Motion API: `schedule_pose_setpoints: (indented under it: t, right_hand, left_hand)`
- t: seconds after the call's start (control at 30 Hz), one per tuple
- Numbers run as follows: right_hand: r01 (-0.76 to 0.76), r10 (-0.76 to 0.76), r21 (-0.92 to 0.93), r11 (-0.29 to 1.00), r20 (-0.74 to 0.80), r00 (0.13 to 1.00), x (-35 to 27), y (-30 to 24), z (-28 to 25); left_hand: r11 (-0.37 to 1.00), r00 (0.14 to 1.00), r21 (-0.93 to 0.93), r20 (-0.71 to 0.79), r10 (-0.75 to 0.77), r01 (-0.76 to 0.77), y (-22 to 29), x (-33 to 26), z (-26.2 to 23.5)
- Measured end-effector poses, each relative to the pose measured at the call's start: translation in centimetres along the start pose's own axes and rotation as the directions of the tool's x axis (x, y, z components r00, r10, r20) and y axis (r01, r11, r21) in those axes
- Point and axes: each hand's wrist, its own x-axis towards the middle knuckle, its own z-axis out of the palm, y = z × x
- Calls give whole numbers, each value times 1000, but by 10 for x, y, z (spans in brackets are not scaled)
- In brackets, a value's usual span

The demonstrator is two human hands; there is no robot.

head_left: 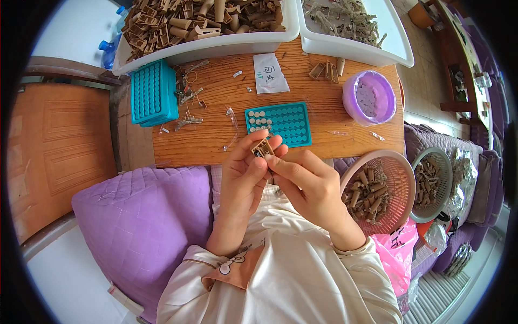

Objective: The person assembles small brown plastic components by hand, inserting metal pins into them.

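Over the table's near edge, my left hand [244, 175] grips a small tan plastic shell [262, 147] with its open, hollow side turned up. Dark and metallic bits show inside the shell. My right hand [312, 181] is closed at the shell's near right side, thumb and index finger pressed to it; whether a tiny part sits between those fingertips is hidden. Just beyond my hands lies a teal tray [291, 124] of round pockets. Silvery button cells [258, 121] fill several pockets on its left side.
White bins of tan shells [189, 24] and clear wired parts [345, 24] stand at the back. Stacked teal trays [154, 92] are left; a purple-lined tub [369, 97], loose shells [325, 70] and paper [271, 73] lie right and centre. Baskets [402, 186] flank my right.
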Motion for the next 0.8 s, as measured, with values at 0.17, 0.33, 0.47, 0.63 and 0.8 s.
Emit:
schedule_pose_setpoints:
  t: [0.17, 0.33, 0.47, 0.63, 0.8]
  right_hand:
    - [-86, 90, 64, 994, -54, 994, -2, 4, 3]
    - [-151, 168, 165, 975, -94, 981, -2, 4, 10]
    - [-154, 187, 193, 969, -164, 969, -4, 5, 15]
    - [-150, 169, 137, 979, -141, 976, 0, 2, 14]
    - [-145, 171, 177, 973, -140, 975, -1, 11, 22]
  left_hand:
    - [977, 991, 193, -75, 111, -95, 2, 1, 9]
    - [944, 988, 303, -42, 149, -129, 7, -3, 6]
    - [909, 966, 366, -85, 245, -199, 5, -1, 7]
    - [922, 966, 328, -84, 246, -206, 7, -2, 9]
    - [989, 983, 62, -119, 140, -133, 10, 2, 6]
